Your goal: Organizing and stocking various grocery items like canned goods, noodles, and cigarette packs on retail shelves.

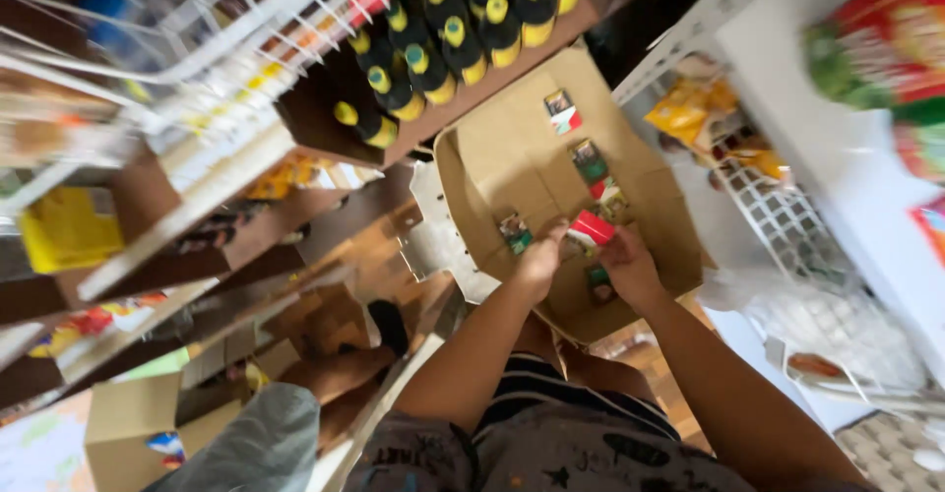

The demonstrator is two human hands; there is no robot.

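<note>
- Head view, hands: the left hand (541, 259) and the right hand (628, 266) meet over the open brown cardboard box (512, 157), in the middle of the scene. Both sets of fingers are closed around one small red-and-white carton packet (591, 227), held between them just above the box floor.
- Head view, handling: the packet appears light and stiff-walled, though thin card would likely dent under pressure. Judged best hold: flat sides, thumb opposing fingers, not the corners.
- Head view, box contents: several more small packets lie scattered and apart on the box floor, among them a green-and-red one (591, 161) further off, one (563, 111) at the far end, one (514, 232) beside the left hand, and one (598, 281) under the right hand.
- Head view, surroundings: a brown wooden shelf (325, 128) at far left carries rows of dark bottles with yellow caps (433, 49). A white wire rack (778, 216) at right holds yellow snack bags (679, 113).
</note>
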